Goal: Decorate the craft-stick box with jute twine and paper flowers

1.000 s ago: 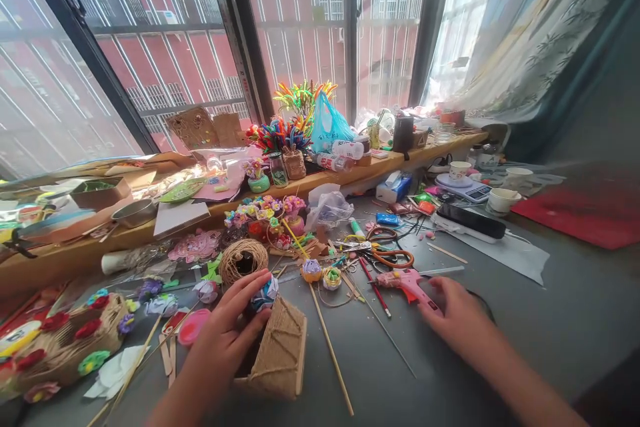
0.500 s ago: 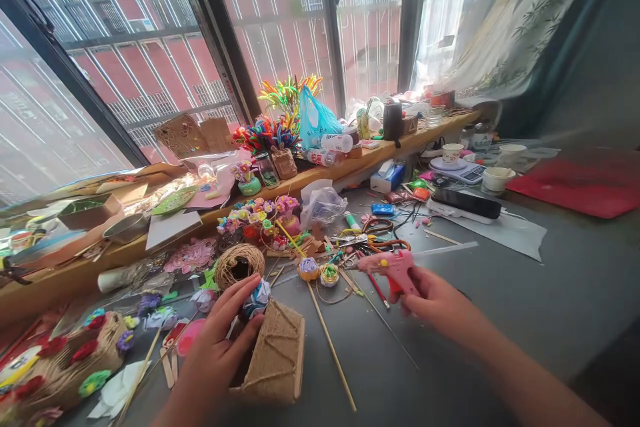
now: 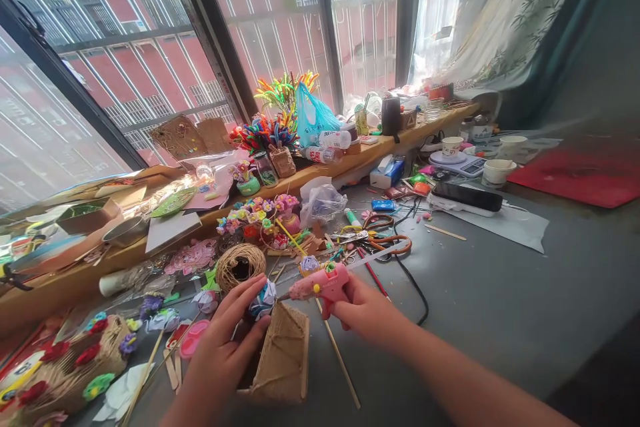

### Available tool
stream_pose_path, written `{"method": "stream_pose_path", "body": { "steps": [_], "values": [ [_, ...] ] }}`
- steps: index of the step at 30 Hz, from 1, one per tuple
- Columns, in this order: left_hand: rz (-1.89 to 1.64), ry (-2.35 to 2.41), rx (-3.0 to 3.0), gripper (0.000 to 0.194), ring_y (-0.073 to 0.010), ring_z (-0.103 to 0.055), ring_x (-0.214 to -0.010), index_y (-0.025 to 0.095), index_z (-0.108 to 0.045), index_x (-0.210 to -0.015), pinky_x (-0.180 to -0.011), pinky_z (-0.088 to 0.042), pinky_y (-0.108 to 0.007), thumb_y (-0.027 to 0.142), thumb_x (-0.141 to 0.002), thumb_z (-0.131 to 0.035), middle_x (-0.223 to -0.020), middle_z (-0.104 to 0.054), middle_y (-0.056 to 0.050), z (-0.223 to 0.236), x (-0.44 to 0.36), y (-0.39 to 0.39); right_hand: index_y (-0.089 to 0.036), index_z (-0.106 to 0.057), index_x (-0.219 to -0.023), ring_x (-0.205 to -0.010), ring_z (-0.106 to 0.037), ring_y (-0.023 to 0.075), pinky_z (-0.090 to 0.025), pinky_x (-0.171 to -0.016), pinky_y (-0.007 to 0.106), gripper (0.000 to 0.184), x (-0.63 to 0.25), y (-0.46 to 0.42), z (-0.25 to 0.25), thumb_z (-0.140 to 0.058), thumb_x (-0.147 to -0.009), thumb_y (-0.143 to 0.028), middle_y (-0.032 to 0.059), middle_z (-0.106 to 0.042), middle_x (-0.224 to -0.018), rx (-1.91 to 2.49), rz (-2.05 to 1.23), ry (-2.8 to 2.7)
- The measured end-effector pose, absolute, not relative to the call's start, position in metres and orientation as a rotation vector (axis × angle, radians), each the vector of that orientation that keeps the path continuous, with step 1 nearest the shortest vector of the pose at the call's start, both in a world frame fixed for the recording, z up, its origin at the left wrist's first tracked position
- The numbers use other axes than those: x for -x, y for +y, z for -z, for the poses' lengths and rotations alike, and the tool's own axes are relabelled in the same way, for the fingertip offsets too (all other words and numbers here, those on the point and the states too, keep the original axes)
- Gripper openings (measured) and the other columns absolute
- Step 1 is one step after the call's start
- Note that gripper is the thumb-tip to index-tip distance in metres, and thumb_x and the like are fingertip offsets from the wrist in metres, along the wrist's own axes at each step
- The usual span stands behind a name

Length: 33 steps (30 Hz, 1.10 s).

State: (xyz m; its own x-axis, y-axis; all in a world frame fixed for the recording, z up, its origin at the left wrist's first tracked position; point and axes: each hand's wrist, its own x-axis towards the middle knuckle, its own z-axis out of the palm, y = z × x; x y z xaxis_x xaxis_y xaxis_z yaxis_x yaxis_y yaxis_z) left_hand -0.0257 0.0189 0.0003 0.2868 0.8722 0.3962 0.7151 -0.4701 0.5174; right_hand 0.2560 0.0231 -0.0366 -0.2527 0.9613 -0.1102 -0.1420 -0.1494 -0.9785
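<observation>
My left hand (image 3: 227, 340) is closed around a blue-and-white paper flower (image 3: 262, 300), at the upper edge of a twine-covered box (image 3: 283, 353). The box has zigzag cord on its side and stands on the grey table. In my right hand (image 3: 365, 310) is a pink hot glue gun (image 3: 321, 285) with a clear glue stick out of its back. Its nozzle points left and is at the flower, close to the box's top corner; whether it touches, I cannot tell. A thin wooden stick (image 3: 340, 363) lies right of the box, partly behind my right hand.
Behind the box sit a twine roll (image 3: 241, 265) and a purple paper flower (image 3: 309, 263). Scissors (image 3: 390, 242) lie farther back, with a black cord (image 3: 417, 287) on the right. A flower-decorated twine piece (image 3: 75, 360) is at left. A phone (image 3: 466, 197) rests at the back right.
My right hand has brought the glue gun left, up to the paper flower. My left hand still holds the flower at the box, both showing slightly farther right.
</observation>
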Motion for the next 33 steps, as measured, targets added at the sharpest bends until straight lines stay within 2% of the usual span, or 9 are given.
{"method": "stream_pose_path", "body": {
  "steps": [5, 9, 14, 21, 27, 33],
  "values": [
    [-0.940, 1.460, -2.312, 0.046, -0.0317, -0.061, -0.140, 0.035, -0.065, -0.145, -0.119, -0.050, -0.046, 0.042, -0.100, -0.065, -0.150, -0.065, -0.006, -0.007, 0.022, 0.018, -0.026, -0.068, -0.097, -0.056, -0.046, 0.0145, -0.035, -0.056, 0.029, 0.031, -0.249, 0.021, 0.034, -0.058, -0.067, -0.021, -0.0043, -0.071, -0.074, 1.071, -1.529, -1.189],
    [-0.973, 1.454, -2.328, 0.044, -0.0302, -0.063, -0.137, 0.037, -0.066, -0.144, -0.117, -0.052, -0.044, 0.042, -0.100, -0.065, -0.148, -0.066, -0.005, -0.006, 0.022, 0.018, -0.025, -0.069, -0.090, -0.061, -0.046, 0.0163, -0.037, -0.061, 0.031, 0.027, -0.245, 0.019, 0.033, -0.056, -0.066, -0.020, -0.0049, -0.062, -0.069, 1.073, -1.434, -1.180],
    [-0.946, 1.470, -2.342, 0.046, -0.0289, -0.061, -0.141, 0.038, -0.062, -0.147, -0.118, -0.051, -0.043, 0.041, -0.102, -0.063, -0.152, -0.064, -0.004, -0.002, 0.024, 0.019, -0.024, -0.070, -0.098, -0.067, -0.049, 0.0173, -0.041, -0.067, 0.030, 0.032, -0.245, 0.016, 0.030, -0.055, -0.071, -0.017, -0.0043, -0.059, -0.073, 1.059, -1.440, -1.207],
    [-0.967, 1.465, -2.361, 0.044, -0.0281, -0.063, -0.138, 0.037, -0.065, -0.145, -0.116, -0.053, -0.042, 0.042, -0.101, -0.064, -0.149, -0.066, -0.004, -0.002, 0.024, 0.019, -0.025, -0.071, -0.110, -0.080, -0.059, 0.0222, -0.045, -0.075, 0.032, 0.037, -0.246, 0.016, 0.038, -0.057, -0.076, -0.017, -0.0019, -0.063, -0.078, 1.033, -1.438, -1.256],
    [-0.960, 1.461, -2.382, 0.045, -0.0281, -0.063, -0.139, 0.037, -0.063, -0.146, -0.117, -0.053, -0.042, 0.041, -0.102, -0.062, -0.150, -0.065, -0.004, 0.000, 0.024, 0.019, -0.025, -0.072, -0.115, -0.082, -0.057, 0.0205, -0.042, -0.074, 0.031, 0.042, -0.245, 0.017, 0.044, -0.057, -0.076, -0.017, -0.0009, -0.069, -0.092, 0.996, -1.445, -1.230],
    [-0.982, 1.452, -2.371, 0.045, -0.0272, -0.060, -0.141, 0.040, -0.061, -0.147, -0.118, -0.051, -0.041, 0.039, -0.102, -0.062, -0.152, -0.063, -0.002, -0.001, 0.021, 0.017, -0.024, -0.070, -0.110, -0.074, -0.053, 0.0179, -0.037, -0.067, 0.030, 0.041, -0.244, 0.017, 0.046, -0.055, -0.074, -0.016, -0.0028, -0.063, -0.083, 0.962, -1.470, -1.200]
  ]
}}
